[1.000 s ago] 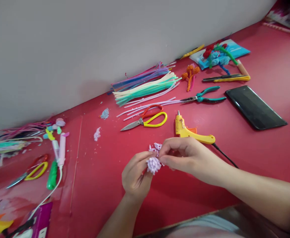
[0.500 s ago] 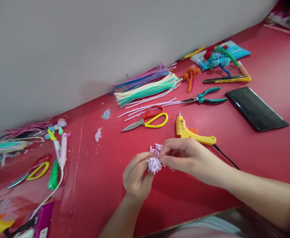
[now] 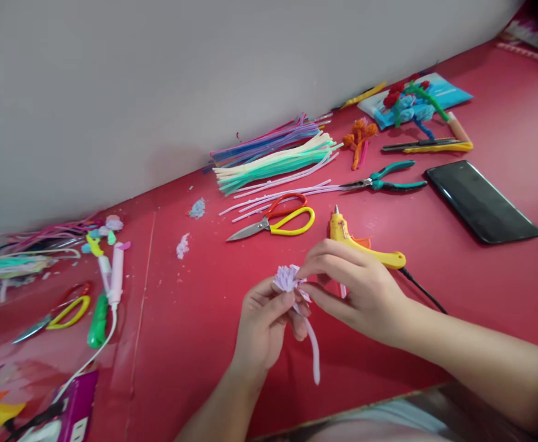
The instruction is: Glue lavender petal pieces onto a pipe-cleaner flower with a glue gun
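Note:
Between my two hands is a lilac pipe-cleaner flower (image 3: 286, 278), its tufted petals facing up. A lilac pipe-cleaner stem (image 3: 315, 356) hangs below it and curves toward the table's front edge. My left hand (image 3: 265, 316) is closed on the flower's base, thumb pressed against it. From the right, my right hand (image 3: 358, 282) pinches the flower's side with thumb and fingertips, partly hiding the petals there. Just behind my right hand lies a yellow hot glue gun (image 3: 340, 230). Scissors (image 3: 269, 224) with red and yellow handles rest farther back on the left.
Bundled pipe cleaners (image 3: 278, 161), pliers (image 3: 379, 179), a utility knife (image 3: 428, 146) and a black phone (image 3: 483, 201) lie on the red table. Finished orange (image 3: 357, 141) and blue pipe-cleaner flowers (image 3: 414, 110) are at the back. Lilac scraps (image 3: 182, 246) lie left of the scissors.
The flower has tipped from facing me to facing up, and its stem now shows hanging down. My left hand has turned and moved slightly right; my right hand still pinches at the side.

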The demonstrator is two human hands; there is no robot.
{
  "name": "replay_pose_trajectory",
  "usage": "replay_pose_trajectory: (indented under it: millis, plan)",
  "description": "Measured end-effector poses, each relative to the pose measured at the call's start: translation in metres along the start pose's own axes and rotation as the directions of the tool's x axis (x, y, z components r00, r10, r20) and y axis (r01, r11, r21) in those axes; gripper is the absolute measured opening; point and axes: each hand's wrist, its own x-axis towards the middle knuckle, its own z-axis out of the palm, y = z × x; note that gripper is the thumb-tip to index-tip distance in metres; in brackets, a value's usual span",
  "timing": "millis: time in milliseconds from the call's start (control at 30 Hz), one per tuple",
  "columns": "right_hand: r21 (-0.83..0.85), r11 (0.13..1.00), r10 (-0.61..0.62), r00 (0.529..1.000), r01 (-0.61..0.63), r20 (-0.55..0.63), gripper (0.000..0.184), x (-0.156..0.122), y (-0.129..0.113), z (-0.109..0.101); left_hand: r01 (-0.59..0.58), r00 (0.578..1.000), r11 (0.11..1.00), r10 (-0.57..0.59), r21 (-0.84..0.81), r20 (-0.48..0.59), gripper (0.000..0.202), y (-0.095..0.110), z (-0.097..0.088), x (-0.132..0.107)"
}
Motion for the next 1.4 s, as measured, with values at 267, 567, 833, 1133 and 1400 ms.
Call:
replay_pose_trajectory:
  millis: [267, 567, 833, 1133, 1400]
  plan:
    - [-0.038, 0.999, -0.033, 0.999, 0.033, 0.002, 0.008, -0.0003, 0.0015, 0.0026, 0.06, 0.998, 0.998, -0.06, 0.009, 0.004, 0.008, -0.0007, -0.0004, 0.0015]
    - [-0.015, 0.997, 0.08, 0.996, -0.079, 0.038, 0.009, -0.0001, 0.0008, 0.0025, 0.14, 0.99, 0.99, -0.14, -0.018, 0.02, 0.009, -0.0007, 0.001, 0.002]
    - [-0.015, 0.995, 0.094, 0.995, -0.094, 0.04, 0.009, 0.0003, -0.0008, 0.003, 0.158, 0.987, 0.987, -0.158, -0.005, 0.005, 0.009, -0.001, -0.0005, 0.0025]
    - [-0.016, 0.995, 0.101, 0.994, -0.101, 0.044, 0.009, 0.0008, 0.0002, 0.004, 0.165, 0.986, 0.986, -0.165, -0.025, -0.001, 0.009, -0.0007, 0.0019, 0.0037]
    - [0.063, 0.977, 0.198, 0.979, -0.202, 0.052, 0.011, 0.0034, -0.0019, 0.0015, 0.248, 0.969, 0.967, -0.248, -0.06, 0.01, 0.01, 0.0038, 0.0032, 0.0035]
